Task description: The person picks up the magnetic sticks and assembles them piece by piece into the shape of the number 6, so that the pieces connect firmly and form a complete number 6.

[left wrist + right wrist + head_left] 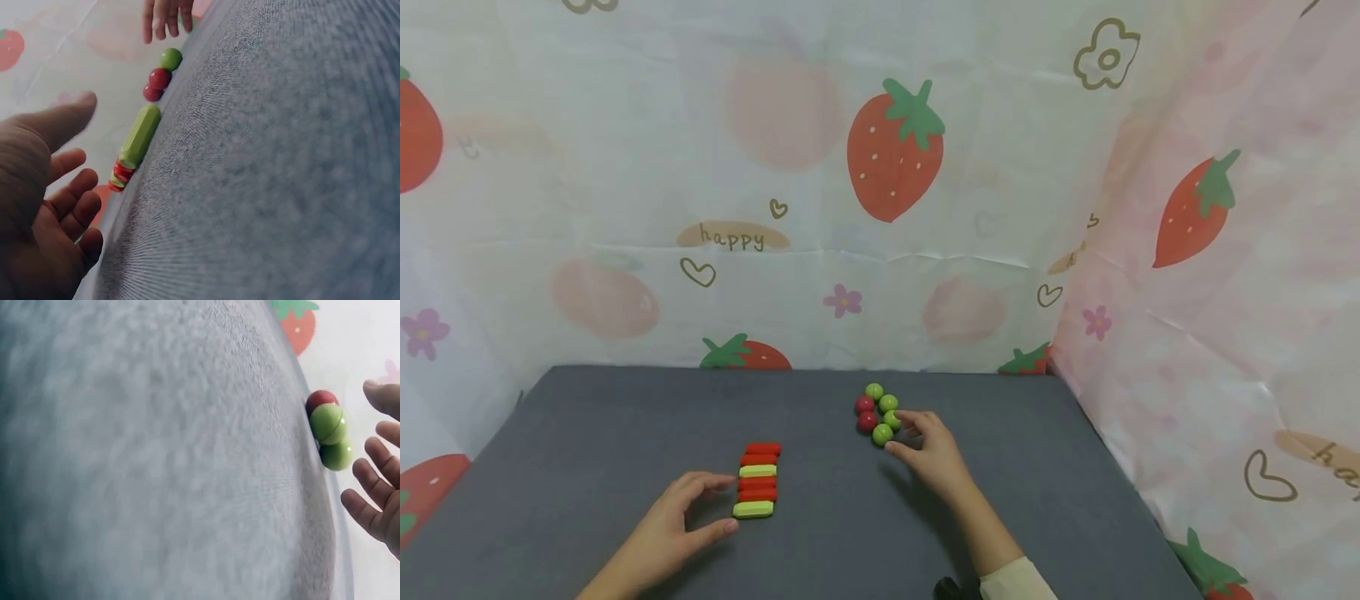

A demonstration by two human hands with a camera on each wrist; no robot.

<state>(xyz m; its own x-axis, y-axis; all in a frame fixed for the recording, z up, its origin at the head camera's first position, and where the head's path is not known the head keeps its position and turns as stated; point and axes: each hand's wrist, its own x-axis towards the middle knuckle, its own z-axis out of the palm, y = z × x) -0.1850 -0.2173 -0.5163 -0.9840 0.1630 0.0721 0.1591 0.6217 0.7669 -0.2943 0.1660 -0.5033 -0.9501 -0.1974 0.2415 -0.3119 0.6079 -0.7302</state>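
Six bars [757, 482] in a row, six balls [867, 422] in a ring

Red and yellow-green bars lie on a dark surface [587, 442]. Just left of the row, the left hand [666, 525] has a wide, empty grip. Right of the row and farther off, the right hand [936, 458] parts thumb and fingers beside the red and green balls, gripping nothing; contact is unclear. Balls may roll, so light fingertip nudges seem best. Bare surface separates row from ring; its far edge lies well beyond the row.
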